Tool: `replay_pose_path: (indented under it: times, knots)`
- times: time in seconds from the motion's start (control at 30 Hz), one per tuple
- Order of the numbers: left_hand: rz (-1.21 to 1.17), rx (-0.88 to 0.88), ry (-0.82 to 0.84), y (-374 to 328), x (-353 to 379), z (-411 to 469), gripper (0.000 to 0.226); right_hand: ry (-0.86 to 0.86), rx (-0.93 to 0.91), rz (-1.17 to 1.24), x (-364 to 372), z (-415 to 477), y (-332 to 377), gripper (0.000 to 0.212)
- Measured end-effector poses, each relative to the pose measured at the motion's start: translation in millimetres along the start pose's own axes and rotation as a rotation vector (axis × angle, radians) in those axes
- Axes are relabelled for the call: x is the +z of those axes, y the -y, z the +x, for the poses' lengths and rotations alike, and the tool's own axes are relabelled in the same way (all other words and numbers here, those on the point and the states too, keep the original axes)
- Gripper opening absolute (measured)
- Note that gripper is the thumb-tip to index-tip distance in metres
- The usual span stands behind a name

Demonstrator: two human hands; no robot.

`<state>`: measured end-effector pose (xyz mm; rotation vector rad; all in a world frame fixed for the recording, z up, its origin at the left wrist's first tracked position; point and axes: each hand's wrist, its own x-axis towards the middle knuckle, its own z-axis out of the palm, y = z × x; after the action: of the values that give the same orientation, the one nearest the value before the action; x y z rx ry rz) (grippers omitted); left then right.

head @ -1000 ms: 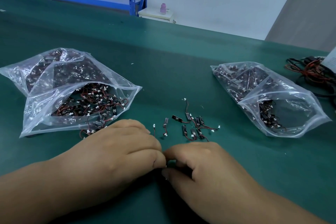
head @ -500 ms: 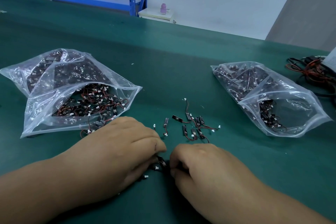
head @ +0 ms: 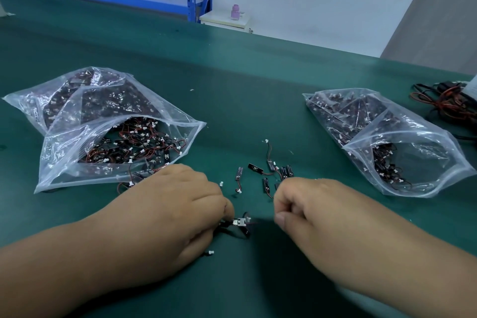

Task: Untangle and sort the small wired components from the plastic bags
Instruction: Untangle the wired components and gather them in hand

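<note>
Small black wired components with red leads and white plugs [head: 144,144] mostly fill two clear plastic bags, one left [head: 59,157], one right [head: 426,152]. Both mouths face the middle of the green desk [head: 245,80], likely for easy reach. Loose singles [head: 271,170] lie between the bags. The left hand [head: 165,217] fingers pinch a tangled clump [head: 241,223]. The right hand [head: 322,214] fingers curl tight, but blur hides whether they pinch a lead.
</note>
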<state>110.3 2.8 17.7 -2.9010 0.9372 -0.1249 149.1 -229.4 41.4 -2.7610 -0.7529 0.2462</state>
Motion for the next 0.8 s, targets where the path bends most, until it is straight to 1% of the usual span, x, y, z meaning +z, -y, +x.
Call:
replay_pose_path:
  times: [0.07, 0.2, 0.33, 0.47, 0.53, 0.6, 0.63, 0.7, 0.73, 0.8]
  knots:
    - [0.005, 0.008, -0.017, -0.3, -0.3, 1.0, 0.021, -0.009, 0.004, 0.028, -3.5, 3.1, -5.6, 0.006]
    - [-0.010, 0.022, -0.066, 2.2, 4.4, -0.5, 0.019, -0.096, 0.010, 0.107, -2.0, 9.4, -13.0, 0.004]
    - [0.002, 0.036, -0.053, 2.4, 5.2, 0.6, 0.019, -0.181, 0.032, 0.156, 8.8, 16.5, -15.8, 0.006]
    - [0.036, 0.054, -0.083, 3.5, 7.2, 0.1, 0.018, -0.222, 0.080, 0.107, 14.6, 18.4, -17.9, 0.007]
    - [0.036, 0.050, -0.089, 3.6, 8.0, 0.4, 0.018, -0.213, 0.102, 0.082, 15.0, 17.1, -17.4, 0.011]
    - [-0.001, 0.063, -0.134, 4.3, 10.5, -0.3, 0.019, -0.191, 0.119, 0.006, 14.1, 13.8, -14.4, 0.016]
    - [-0.045, 0.076, -0.169, 4.3, 11.7, -0.9, 0.021, -0.194, 0.111, -0.037, 12.9, 11.0, -11.7, 0.018]
    - [-0.120, 0.095, -0.202, 2.9, 12.3, -1.3, 0.038, -0.203, 0.037, -0.109, 10.9, 3.7, -3.1, 0.023]
    - [-0.126, 0.106, -0.200, 2.3, 12.8, -1.2, 0.045, -0.181, -0.016, -0.130, 10.8, -0.2, 3.0, 0.025]
    - [-0.121, 0.116, -0.190, 2.0, 14.6, -1.5, 0.049, -0.093, -0.111, -0.140, 15.5, -5.4, 13.0, 0.030]
